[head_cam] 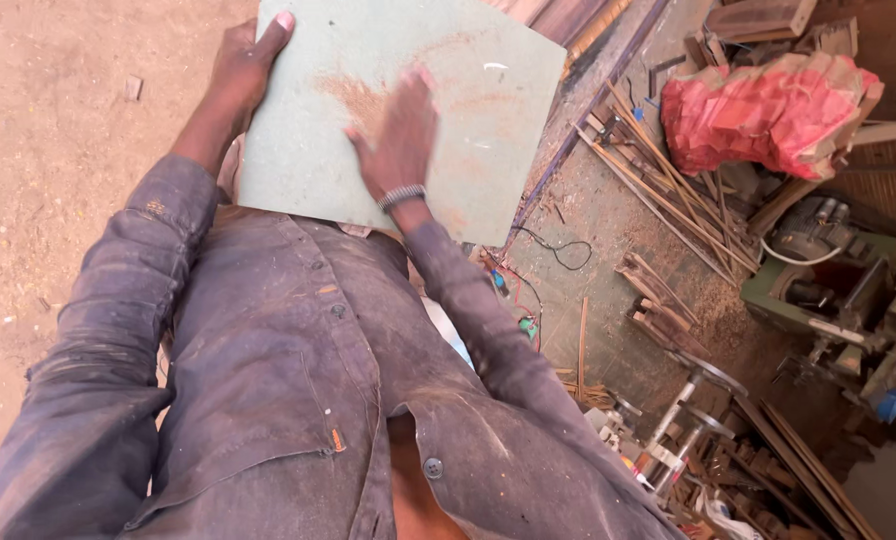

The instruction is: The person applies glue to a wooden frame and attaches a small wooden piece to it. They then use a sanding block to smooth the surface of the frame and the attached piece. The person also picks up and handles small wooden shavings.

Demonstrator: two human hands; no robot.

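Note:
A pale green square board (488, 140) with patches of sawdust on it is held flat in front of my chest. My left hand (246, 62) grips its left edge, thumb on top near the upper corner. My right hand (400, 132) lies flat and blurred on the board's top face, fingers spread, a beaded band on the wrist. I wear a dusty dark button shirt (268, 380) that fills the lower part of the view.
Sandy ground (58, 150) lies to the left. On the right are a red sack (768, 105), scattered thin wooden strips (668, 180), a green woodworking machine with a motor (828, 280), cables, and metal stands (688, 410) amid offcuts.

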